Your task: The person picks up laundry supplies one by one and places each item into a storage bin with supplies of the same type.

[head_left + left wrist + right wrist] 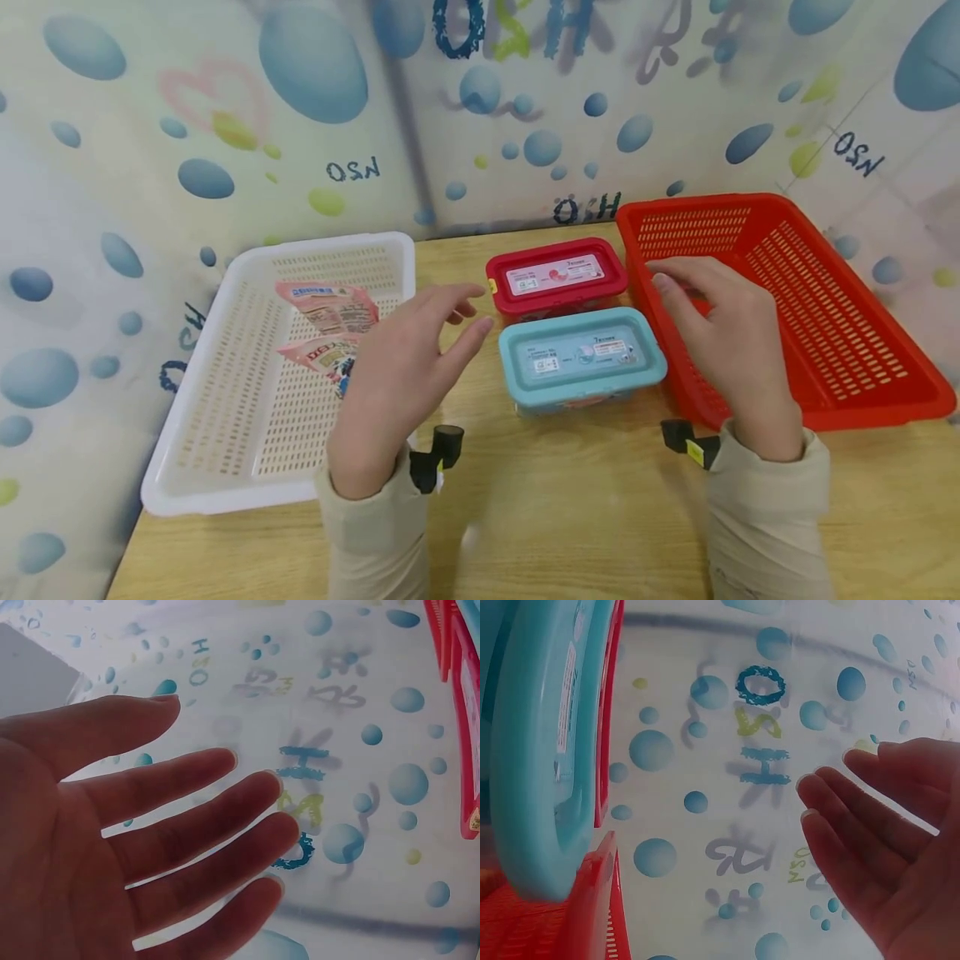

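Two lidded boxes stand on the table between my hands: a red-lidded box (555, 277) at the back and a light-blue-lidded box (583, 354) in front of it. My left hand (408, 367) hovers to the left of both boxes, over the right side of the white basket, fingers loosely extended and holding nothing. Over the left rim of the red basket, just right of the blue lid, is my right hand (723, 321), its fingers relaxed and nothing in them. Pink printed packets (330, 312) lie in the white basket, partly hidden by my left hand.
The white basket (202, 492) sits at the left of the wooden table (555, 508), the red basket (885, 408) at the right. A wall (480, 142) covered with blue droplet prints rises directly behind the table. Small black cameras (442, 450) are strapped to both wrists.
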The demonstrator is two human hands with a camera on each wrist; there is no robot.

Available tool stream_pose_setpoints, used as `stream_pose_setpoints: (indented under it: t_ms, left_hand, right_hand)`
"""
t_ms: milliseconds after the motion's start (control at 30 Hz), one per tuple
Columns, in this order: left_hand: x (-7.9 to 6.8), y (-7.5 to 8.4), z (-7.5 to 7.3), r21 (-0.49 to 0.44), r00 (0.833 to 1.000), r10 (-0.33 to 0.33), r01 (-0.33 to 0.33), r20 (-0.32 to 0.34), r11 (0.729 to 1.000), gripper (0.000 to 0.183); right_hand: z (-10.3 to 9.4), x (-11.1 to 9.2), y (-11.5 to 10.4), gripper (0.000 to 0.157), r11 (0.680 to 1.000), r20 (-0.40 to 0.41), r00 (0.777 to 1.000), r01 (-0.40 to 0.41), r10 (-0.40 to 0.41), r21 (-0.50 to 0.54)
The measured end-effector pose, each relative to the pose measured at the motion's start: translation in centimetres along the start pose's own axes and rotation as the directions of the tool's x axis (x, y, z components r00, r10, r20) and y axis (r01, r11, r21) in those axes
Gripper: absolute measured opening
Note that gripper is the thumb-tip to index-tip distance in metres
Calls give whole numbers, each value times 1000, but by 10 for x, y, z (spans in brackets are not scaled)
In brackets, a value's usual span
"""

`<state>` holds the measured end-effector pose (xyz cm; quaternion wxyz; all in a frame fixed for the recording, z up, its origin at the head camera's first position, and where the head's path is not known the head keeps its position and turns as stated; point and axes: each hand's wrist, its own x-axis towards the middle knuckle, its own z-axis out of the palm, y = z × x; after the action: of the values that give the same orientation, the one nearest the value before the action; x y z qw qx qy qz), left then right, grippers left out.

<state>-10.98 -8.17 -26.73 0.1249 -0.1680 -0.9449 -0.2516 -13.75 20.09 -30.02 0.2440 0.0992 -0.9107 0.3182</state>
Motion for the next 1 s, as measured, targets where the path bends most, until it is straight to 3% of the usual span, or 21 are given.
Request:
stream_pose_setpoints:
  t_ms: [167,333,500,700,867,1000]
  left_hand:
    - [2,-1,0,1,1000,-12,12,22,1000,38]
    - [5,-4,4,3,999,-13,12,43,1000,35]
    - [6,-6,11,22,988,-61,59,141,998,38]
    - [8,-8,19,69,967,-102,88,233,994,41]
    - [12,-8,24,90,956,-106,84,274,992,42]
    - [14,-8,28,107,956,-94,67,278,992,41]
  right_hand:
    - [-2,0,3,30,1000,27,999,-16,16,-6]
    - [0,1,6,32,999,107,993,-43,44,-3]
    - [6,3,12,37,997,203,976,-70,76,-37]
    - [10,3,17,39,992,264,958,-98,114,-74]
    - [12,5,18,41,988,352,924,-119,147,-102]
    - [14,6,19,44,985,428,889,-121,162,-122]
